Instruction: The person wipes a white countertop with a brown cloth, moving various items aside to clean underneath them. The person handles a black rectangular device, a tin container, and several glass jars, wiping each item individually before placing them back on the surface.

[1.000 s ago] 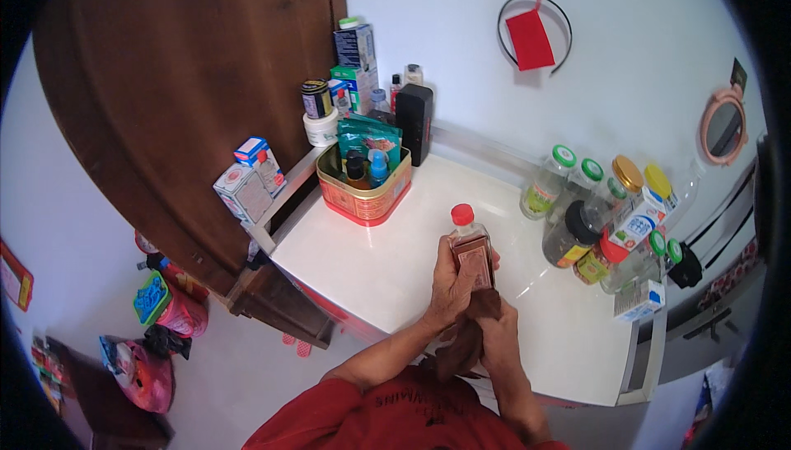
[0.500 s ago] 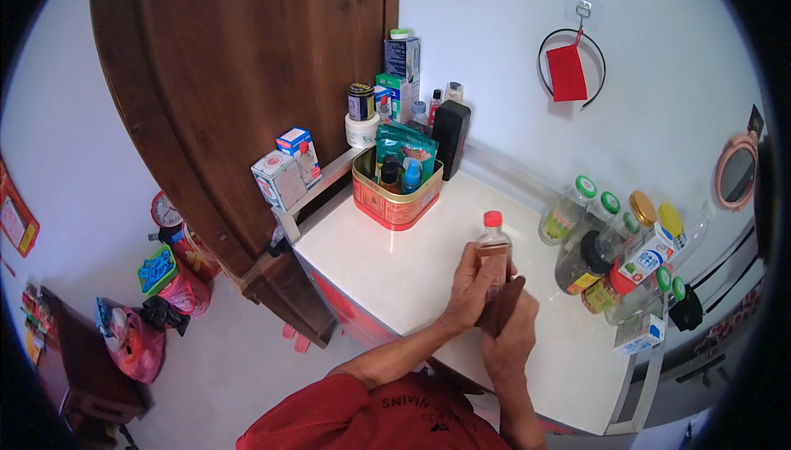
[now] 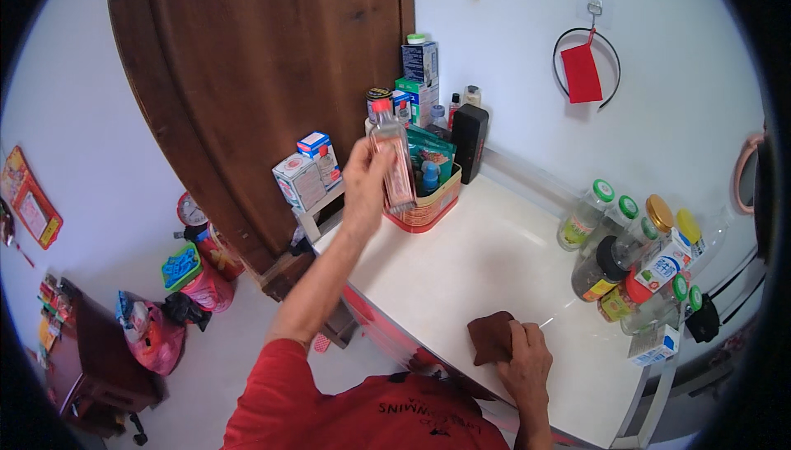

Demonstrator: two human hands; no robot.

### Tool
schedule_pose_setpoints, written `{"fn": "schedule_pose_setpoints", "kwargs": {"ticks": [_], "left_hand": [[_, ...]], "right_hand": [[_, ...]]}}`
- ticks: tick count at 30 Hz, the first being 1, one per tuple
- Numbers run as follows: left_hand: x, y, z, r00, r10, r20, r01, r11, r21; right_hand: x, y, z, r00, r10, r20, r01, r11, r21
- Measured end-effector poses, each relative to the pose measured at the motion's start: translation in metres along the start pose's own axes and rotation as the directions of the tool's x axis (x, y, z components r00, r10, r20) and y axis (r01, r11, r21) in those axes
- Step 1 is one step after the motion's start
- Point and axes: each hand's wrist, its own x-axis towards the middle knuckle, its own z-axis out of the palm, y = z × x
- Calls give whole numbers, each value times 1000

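Observation:
Raised over the left part of the white tabletop, my left hand grips a flat glass bottle with a red cap and a pale label. The bottle stands nearly upright, in front of a red and gold tin and hiding part of it. Green packets and a blue-capped bottle stick out of that tin. Low on the right, near the table's front edge, my right hand pinches a brown cloth against the tabletop.
Several glass jars with green, gold and yellow lids crowd the table's right side, beside a white carton. A black case stands behind the tin. Two small boxes sit at the left, near the brown door.
My left hand has carried the bottle up and left, from mid-table to in front of the tin. My right hand has drawn the cloth away from the bottle and down to the tabletop.

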Motion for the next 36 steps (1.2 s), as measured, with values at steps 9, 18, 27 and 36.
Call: {"fn": "schedule_pose_setpoints", "kwargs": {"ticks": [9, 18, 27, 36], "left_hand": [[92, 26, -49, 996, -86, 36, 65, 918, 392], [136, 21, -60, 995, 57, 83, -100, 438, 893], [136, 24, -51, 998, 65, -6, -5, 165, 986], [142, 10, -60, 997, 56, -56, 47, 155, 987]], "right_hand": [[-4, 9, 6, 997, -52, -52, 52, 999, 8], [-5, 11, 7, 993, -74, -90, 78, 996, 39], [-5, 14, 10, 992, -82, -95, 85, 996, 29], [-4, 11, 7, 995, -57, -85, 62, 997, 52]]}}
